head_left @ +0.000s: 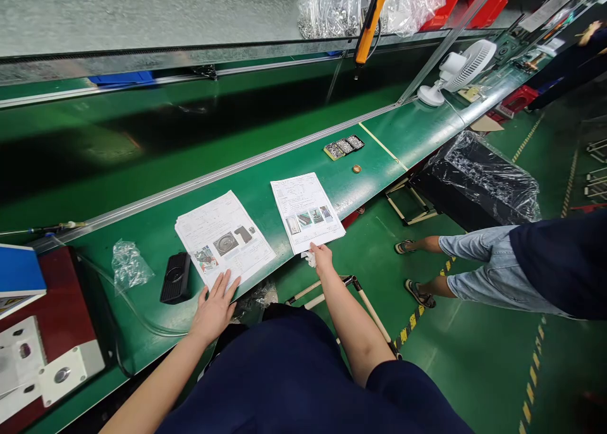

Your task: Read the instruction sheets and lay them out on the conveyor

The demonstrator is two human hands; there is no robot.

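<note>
From the head view, here we are: two sets of papers lie side by side on the green counter (260,203), a strip of bare green between them. The left hand (214,310) is down on the near edge of the left papers (208,222), fingers fanned, grip spread, palm toward the sheet. Over to the right hand (323,259): fingers curled in at the near edge of the right papers (296,200), a white tissue (308,259) just under them; whether that grip pinches the sheets, the tissue or both, I can't tell. Both sets carry printed text and photos, the left one showing a round part.

Just left of the left papers sits a black box (175,279), and beyond it a crumpled plastic bag (130,266). Farther along, past the right papers, come the small trays (344,147) of metal bits, a brown disc (356,169) near them, then a white fan (467,66). An orange driver (372,26) hangs overhead, and a co-worker (488,269) in sandals stands off to the right!
</note>
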